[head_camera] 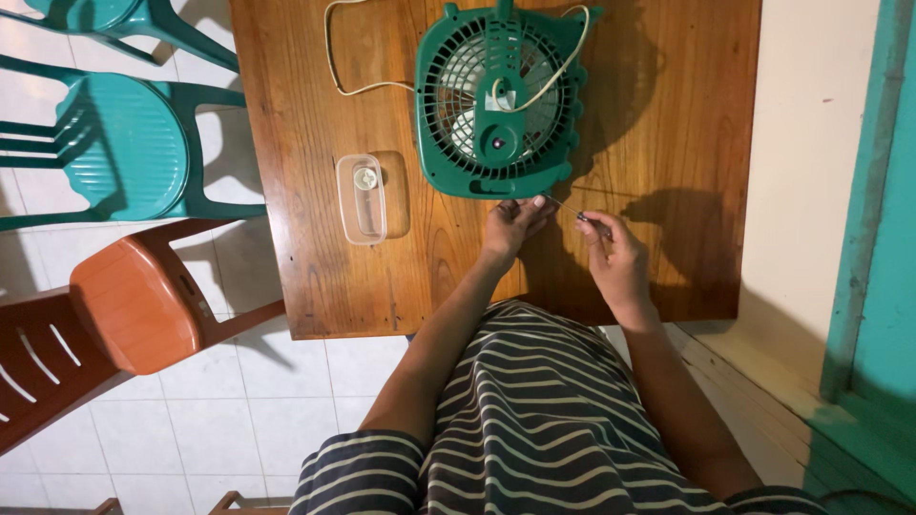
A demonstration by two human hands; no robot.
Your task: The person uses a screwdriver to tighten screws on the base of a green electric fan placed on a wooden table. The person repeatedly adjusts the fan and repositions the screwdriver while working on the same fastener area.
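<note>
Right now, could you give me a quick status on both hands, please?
Left hand at green fan lower edge. Right hand grips screwdriver. Clear box set aside.

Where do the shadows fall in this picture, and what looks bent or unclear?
Head view: hard light from the left throws dark shadows of the green fan and right hand rightward across the wooden table; wide-angle lens bows the table edges; focus stays sharp.

Light: warm, fairly dim, from the left
Shadows: dark, cast rightward across table point(315, 133) by fan point(496, 100)
Focus: sharp centre
Edges: wide-angle bending
</note>
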